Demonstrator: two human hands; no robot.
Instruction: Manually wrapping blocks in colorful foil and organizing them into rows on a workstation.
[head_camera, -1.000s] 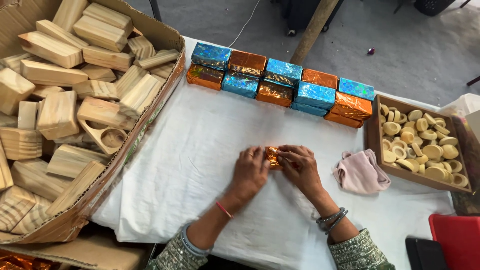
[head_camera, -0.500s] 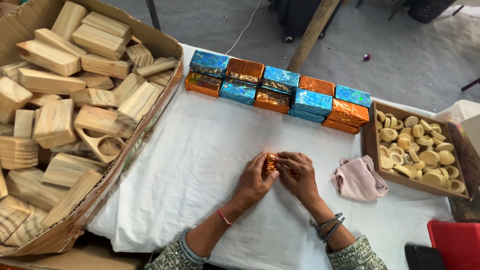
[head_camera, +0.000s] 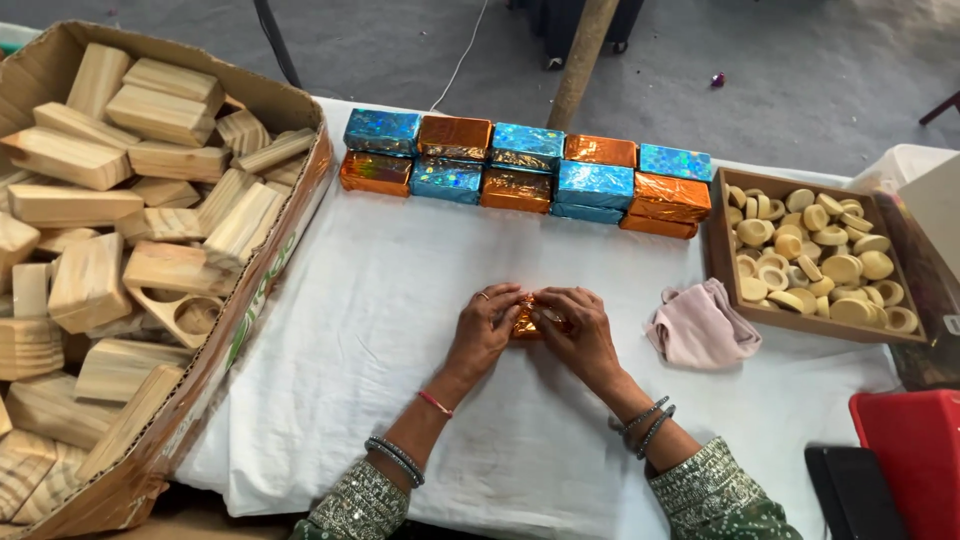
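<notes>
A grey floor ran beyond the far edge of the worktop (head_camera: 400, 330), which was spread with a white cloth; I sat at its near side with both hands together at the middle. My left hand (head_camera: 482, 330) and my right hand (head_camera: 578, 328) were both closed around a small block in orange foil (head_camera: 525, 320); my fingertips pressed the foil against it from either side, seemingly to fold the wrap tight, while the block rested on the cloth between them. Beyond my hands, along the far edge, stood a row of wrapped blocks (head_camera: 525, 168) in blue and orange foil, stacked two high and set close against one another, probably so that they stayed neat and out of my way. Just beside my right hand lay a crumpled pink cloth (head_camera: 700, 328); beyond that sat a wooden tray (head_camera: 718, 250) of small pale round pieces (head_camera: 820, 255). Well off to the left of my left hand a big cardboard box (head_camera: 285, 260) held bare wooden blocks (head_camera: 130, 200) heaped loosely. Near my right elbow sat a red container (head_camera: 915, 450) and a dark flat object (head_camera: 850, 490).
</notes>
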